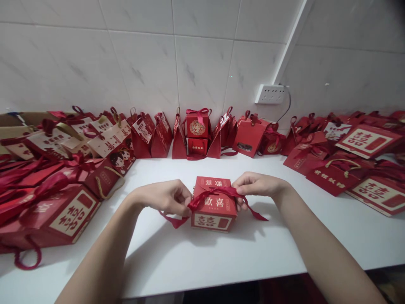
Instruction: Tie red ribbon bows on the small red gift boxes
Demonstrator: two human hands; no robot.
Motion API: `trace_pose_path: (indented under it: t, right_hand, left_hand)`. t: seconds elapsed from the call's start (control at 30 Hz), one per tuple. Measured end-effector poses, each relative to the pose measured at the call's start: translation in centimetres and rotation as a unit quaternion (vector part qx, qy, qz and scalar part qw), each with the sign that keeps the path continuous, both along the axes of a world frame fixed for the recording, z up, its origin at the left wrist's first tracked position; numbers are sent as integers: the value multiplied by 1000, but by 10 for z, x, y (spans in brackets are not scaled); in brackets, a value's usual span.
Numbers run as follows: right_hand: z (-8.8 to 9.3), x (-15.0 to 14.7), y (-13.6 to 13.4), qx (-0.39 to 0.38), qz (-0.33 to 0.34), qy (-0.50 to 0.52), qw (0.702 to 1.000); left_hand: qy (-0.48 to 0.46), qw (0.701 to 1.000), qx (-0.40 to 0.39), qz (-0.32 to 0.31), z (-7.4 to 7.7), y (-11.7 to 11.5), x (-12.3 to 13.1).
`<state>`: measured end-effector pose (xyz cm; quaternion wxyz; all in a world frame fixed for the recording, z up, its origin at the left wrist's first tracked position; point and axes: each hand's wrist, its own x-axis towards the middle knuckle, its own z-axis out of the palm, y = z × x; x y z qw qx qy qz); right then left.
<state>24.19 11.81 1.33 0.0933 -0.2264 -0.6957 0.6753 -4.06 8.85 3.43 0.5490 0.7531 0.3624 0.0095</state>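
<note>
A red gift box (215, 209) with cream-and-red lettering rests on the white table in front of me. Across its top runs a dark red ribbon (218, 191), its two tails hanging off to the left and right. My left hand (172, 197) pinches the ribbon at the box's left edge. On the other side, my right hand (253, 188) has thumb and fingers closed on the ribbon, some fingers lying against the box's right side. The ribbon crosses the top in a loose overlap; whether it is knotted I cannot tell.
Red gift boxes (76, 211) are heaped on the left, and more boxes (373, 190) on the right. Along the tiled wall stands a row of small red boxes (198, 126). A white power strip (270, 94) is fixed above them. The white table's (221, 264) front edge is near me.
</note>
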Motion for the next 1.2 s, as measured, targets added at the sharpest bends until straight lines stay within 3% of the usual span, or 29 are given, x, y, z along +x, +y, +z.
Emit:
trace_pose_path:
  t: [0.17, 0.23, 0.37, 0.43, 0.57, 0.77, 1.07, 1.2]
  right_hand:
    - [-1, 1, 0, -7, 16, 22, 1000]
    - [-1, 0, 0, -9, 19, 26, 999]
    - [1, 0, -1, -16, 10, 28, 999]
    - [1, 0, -1, -22, 6, 35, 999]
    - [-1, 0, 0, -30, -1, 48, 998]
    - [-3, -2, 1, -25, -4, 51, 998]
    - [2, -2, -2, -18, -9, 12, 1000]
    - [0, -1, -1, -28, 7, 10, 1000]
  left_hand:
    - [-162, 980, 44, 107, 2, 6, -4]
    - [-176, 976, 31, 127, 1, 9, -5]
    - [-107, 988, -85, 78, -6, 12, -6]
    - [-109, 987, -107, 54, -9, 13, -6]
    - [-141, 984, -93, 63, -13, 14, -5]
    - [-111, 989, -40, 88, -17, 15, -1]
    - [-147, 985, -40, 84, -16, 16, -2]
    - [-116, 989, -40, 86, -16, 14, 0]
